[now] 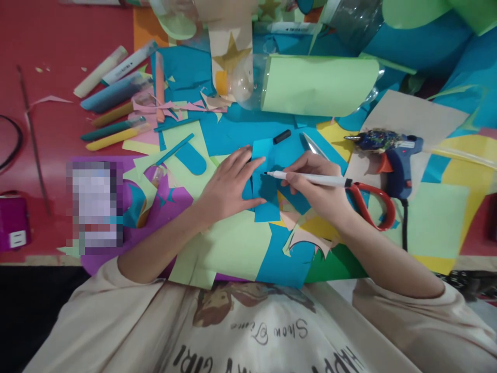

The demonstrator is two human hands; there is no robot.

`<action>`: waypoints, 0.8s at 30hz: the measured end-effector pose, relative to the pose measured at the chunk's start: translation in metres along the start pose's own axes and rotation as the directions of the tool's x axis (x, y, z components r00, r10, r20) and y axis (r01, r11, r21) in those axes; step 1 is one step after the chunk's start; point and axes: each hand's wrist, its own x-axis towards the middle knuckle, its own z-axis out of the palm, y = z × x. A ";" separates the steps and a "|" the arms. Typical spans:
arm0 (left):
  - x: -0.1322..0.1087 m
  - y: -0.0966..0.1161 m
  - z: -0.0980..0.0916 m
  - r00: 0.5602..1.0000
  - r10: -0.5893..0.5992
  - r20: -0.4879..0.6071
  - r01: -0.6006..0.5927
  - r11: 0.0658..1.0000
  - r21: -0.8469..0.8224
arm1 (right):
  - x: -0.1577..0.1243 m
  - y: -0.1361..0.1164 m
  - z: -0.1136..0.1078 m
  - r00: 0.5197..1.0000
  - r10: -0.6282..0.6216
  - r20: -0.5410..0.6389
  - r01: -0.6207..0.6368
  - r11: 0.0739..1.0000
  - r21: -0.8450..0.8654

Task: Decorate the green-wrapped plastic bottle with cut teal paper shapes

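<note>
A white marker (322, 179) with a black tip is gripped in my right hand (316, 178), pen-fashion. Its tip is at the surface of a blue paper strip (266, 199); whether it touches I cannot tell. My left hand (229, 184) lies with fingers spread over the left edge of that strip. Just above the strip is a loose black marker cap (281, 137). Red-handled scissors (375, 207) lie partly under my right hand and wrist, with a bit of blade showing above.
A blue glue gun (399, 160) rests at the right with its cord running down. Behind stands or lies a plastic bottle wrapped in green paper (318, 85). Several markers (112, 93) lie at the left, near a blurred rectangular item (95, 204). Paper scraps (310, 241) cover the red table (50, 124).
</note>
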 end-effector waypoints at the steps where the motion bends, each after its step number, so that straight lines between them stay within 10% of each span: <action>1: 0.000 0.001 -0.001 1.000 0.000 0.005 0.000 1.000 0.004 | -0.001 0.000 0.001 1.000 -0.009 0.003 0.009 1.000 -0.030; 24: 0.002 0.002 0.000 1.000 -0.001 0.014 0.001 1.000 -0.002 | -0.002 0.002 0.003 0.996 -0.032 0.078 0.045 0.983 -0.176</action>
